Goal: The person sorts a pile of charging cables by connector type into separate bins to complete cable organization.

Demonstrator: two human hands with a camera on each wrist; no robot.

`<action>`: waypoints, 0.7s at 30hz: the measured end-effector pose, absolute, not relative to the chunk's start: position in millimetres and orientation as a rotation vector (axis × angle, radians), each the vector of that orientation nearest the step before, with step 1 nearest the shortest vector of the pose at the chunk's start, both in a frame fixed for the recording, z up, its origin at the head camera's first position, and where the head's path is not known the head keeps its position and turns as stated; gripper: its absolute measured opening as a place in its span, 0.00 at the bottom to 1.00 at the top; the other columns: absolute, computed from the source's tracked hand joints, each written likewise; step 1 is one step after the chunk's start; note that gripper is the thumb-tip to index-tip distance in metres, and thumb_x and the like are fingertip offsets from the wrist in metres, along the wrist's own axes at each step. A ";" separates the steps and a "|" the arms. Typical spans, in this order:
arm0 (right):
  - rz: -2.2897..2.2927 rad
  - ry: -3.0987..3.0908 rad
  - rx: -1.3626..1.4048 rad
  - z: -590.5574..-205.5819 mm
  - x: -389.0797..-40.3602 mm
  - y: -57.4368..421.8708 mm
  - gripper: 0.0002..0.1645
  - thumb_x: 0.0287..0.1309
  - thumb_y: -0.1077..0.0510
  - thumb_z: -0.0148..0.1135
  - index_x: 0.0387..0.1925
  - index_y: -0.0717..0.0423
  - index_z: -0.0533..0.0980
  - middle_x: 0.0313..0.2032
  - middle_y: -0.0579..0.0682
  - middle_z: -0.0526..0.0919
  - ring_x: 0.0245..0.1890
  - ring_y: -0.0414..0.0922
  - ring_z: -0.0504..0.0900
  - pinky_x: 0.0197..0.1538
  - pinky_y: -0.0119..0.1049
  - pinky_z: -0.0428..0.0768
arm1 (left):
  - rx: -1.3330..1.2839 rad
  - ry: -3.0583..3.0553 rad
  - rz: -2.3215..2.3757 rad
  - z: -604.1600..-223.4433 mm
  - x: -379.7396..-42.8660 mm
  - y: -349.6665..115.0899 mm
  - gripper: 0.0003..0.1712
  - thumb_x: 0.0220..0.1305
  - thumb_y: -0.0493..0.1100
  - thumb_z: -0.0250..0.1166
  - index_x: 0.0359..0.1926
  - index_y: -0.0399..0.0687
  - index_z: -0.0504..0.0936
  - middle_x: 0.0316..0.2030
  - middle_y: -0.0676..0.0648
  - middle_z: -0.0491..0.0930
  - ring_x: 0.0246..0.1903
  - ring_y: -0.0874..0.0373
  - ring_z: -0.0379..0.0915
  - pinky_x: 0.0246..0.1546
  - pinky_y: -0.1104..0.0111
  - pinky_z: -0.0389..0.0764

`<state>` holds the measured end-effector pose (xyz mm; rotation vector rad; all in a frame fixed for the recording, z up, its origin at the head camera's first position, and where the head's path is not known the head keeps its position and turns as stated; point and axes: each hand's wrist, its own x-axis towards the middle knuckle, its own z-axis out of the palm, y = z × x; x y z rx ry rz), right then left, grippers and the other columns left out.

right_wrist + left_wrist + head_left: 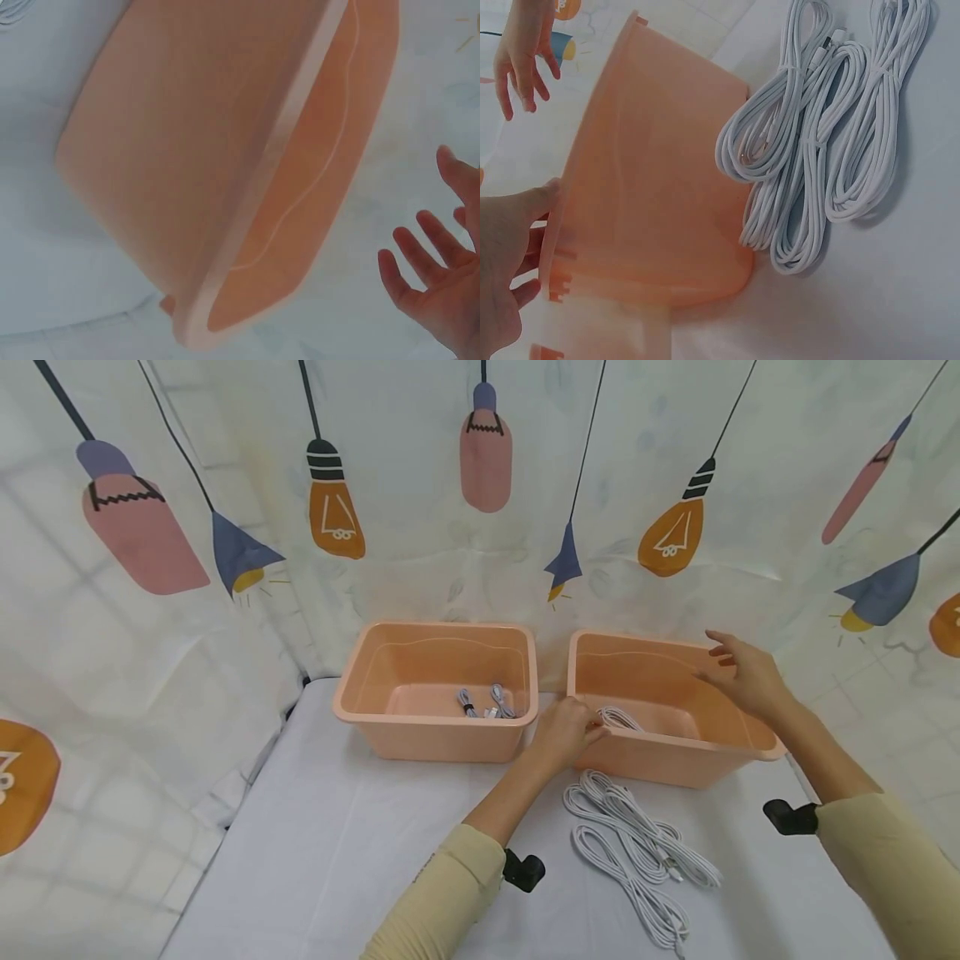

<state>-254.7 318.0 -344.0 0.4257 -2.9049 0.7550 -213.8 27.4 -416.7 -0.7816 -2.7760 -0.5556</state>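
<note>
Two peach plastic bins stand side by side in the head view. My left hand (564,731) pinches the near left corner of the right bin's rim (678,742); the left wrist view shows the thumb (544,196) against the rim and fingers behind it. Inside that corner lies a coiled white cable (619,718). Above the bin's right end hovers my right hand (742,675), fingers spread and holding nothing. In front of the right bin, several bundled white cables (630,827) lie on the table, partly overlapping.
The left bin (435,739) contains small grey cables (501,700) and a small white piece (491,712). A white cloth covers the table (360,852). Behind the bins hangs a pale curtain (420,560) printed with lamps and bulbs.
</note>
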 end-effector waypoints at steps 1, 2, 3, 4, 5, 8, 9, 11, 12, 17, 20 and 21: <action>0.765 -2.897 0.424 -344.8 -251.2 317.3 0.43 0.73 0.57 0.66 0.78 0.71 0.56 0.61 0.80 0.73 0.59 0.78 0.74 0.56 0.75 0.75 | -0.781 -2.778 -0.554 -416.8 -213.8 27.3 0.11 0.69 0.53 0.73 0.45 0.55 0.95 0.35 0.53 0.86 0.38 0.61 0.80 0.38 0.70 0.79; 0.775 -2.887 0.424 -345.4 -247.5 316.1 0.43 0.73 0.57 0.66 0.78 0.71 0.57 0.61 0.80 0.73 0.59 0.78 0.74 0.56 0.75 0.75 | -0.781 -2.780 -0.555 -416.7 -213.9 27.4 0.11 0.69 0.53 0.73 0.45 0.55 0.95 0.35 0.53 0.86 0.38 0.61 0.80 0.37 0.71 0.79; 0.784 -2.875 0.427 -346.0 -243.8 315.0 0.43 0.73 0.57 0.66 0.77 0.71 0.57 0.61 0.80 0.73 0.59 0.78 0.74 0.55 0.76 0.75 | -0.783 -2.782 -0.558 -416.8 -214.0 27.3 0.11 0.69 0.53 0.73 0.45 0.54 0.95 0.35 0.52 0.86 0.37 0.60 0.80 0.37 0.70 0.79; 0.791 -2.861 0.433 -347.0 -240.3 314.0 0.42 0.73 0.57 0.66 0.77 0.71 0.58 0.61 0.80 0.74 0.59 0.78 0.74 0.55 0.76 0.75 | -0.785 -2.782 -0.561 -416.8 -214.0 27.1 0.11 0.69 0.53 0.73 0.45 0.54 0.95 0.35 0.52 0.86 0.37 0.60 0.80 0.37 0.70 0.79; 0.793 -2.846 0.442 -348.0 -236.7 313.1 0.42 0.73 0.57 0.66 0.77 0.71 0.58 0.60 0.80 0.74 0.58 0.78 0.75 0.54 0.76 0.76 | -0.787 -2.783 -0.563 -416.8 -214.0 27.1 0.11 0.69 0.53 0.73 0.45 0.54 0.95 0.35 0.52 0.86 0.37 0.60 0.80 0.37 0.70 0.79; 0.798 -2.799 0.464 -351.2 -226.4 310.2 0.41 0.72 0.59 0.67 0.75 0.72 0.60 0.59 0.80 0.76 0.57 0.79 0.76 0.52 0.76 0.77 | -0.796 -2.783 -0.560 -416.5 -214.1 26.8 0.12 0.69 0.53 0.72 0.45 0.54 0.95 0.35 0.52 0.86 0.37 0.59 0.80 0.37 0.70 0.79; 0.801 -2.784 0.468 -352.4 -223.4 309.6 0.40 0.71 0.59 0.67 0.75 0.72 0.61 0.58 0.80 0.76 0.56 0.79 0.77 0.51 0.76 0.77 | -0.796 -2.783 -0.556 -416.3 -214.1 26.7 0.12 0.69 0.53 0.72 0.45 0.54 0.95 0.34 0.52 0.86 0.37 0.59 0.80 0.37 0.70 0.79; 0.803 -2.757 0.472 -354.8 -217.5 308.3 0.40 0.70 0.60 0.68 0.74 0.72 0.62 0.58 0.80 0.77 0.55 0.79 0.77 0.50 0.76 0.78 | -0.795 -2.784 -0.551 -415.9 -214.0 26.6 0.12 0.70 0.53 0.72 0.45 0.54 0.95 0.34 0.52 0.86 0.37 0.59 0.81 0.37 0.70 0.79; 0.809 -2.745 0.472 -355.9 -214.7 307.6 0.40 0.70 0.61 0.68 0.74 0.72 0.62 0.57 0.80 0.77 0.55 0.79 0.77 0.50 0.76 0.78 | -0.793 -2.784 -0.547 -415.8 -214.1 26.6 0.12 0.69 0.53 0.72 0.45 0.54 0.95 0.34 0.52 0.86 0.37 0.60 0.80 0.36 0.70 0.78; 0.812 -2.697 0.480 -361.2 -201.7 305.5 0.38 0.68 0.64 0.69 0.74 0.68 0.64 0.56 0.78 0.78 0.52 0.77 0.79 0.48 0.75 0.78 | -0.789 -2.776 -0.554 -416.5 -214.1 26.7 0.12 0.69 0.53 0.73 0.45 0.54 0.95 0.33 0.52 0.85 0.36 0.60 0.80 0.35 0.71 0.78; 0.819 -2.664 0.476 -364.6 -193.7 304.0 0.37 0.67 0.65 0.69 0.73 0.68 0.65 0.55 0.77 0.79 0.51 0.76 0.80 0.48 0.75 0.78 | -0.790 -2.774 -0.556 -417.5 -214.8 26.9 0.12 0.69 0.53 0.73 0.45 0.54 0.95 0.33 0.52 0.86 0.36 0.60 0.80 0.36 0.70 0.78; 0.823 -2.660 0.470 -365.9 -190.7 303.3 0.37 0.67 0.65 0.69 0.73 0.69 0.66 0.54 0.77 0.80 0.51 0.76 0.80 0.48 0.75 0.78 | -0.792 -2.775 -0.558 -417.8 -215.1 27.0 0.12 0.69 0.53 0.72 0.45 0.54 0.95 0.34 0.52 0.86 0.36 0.60 0.80 0.36 0.70 0.79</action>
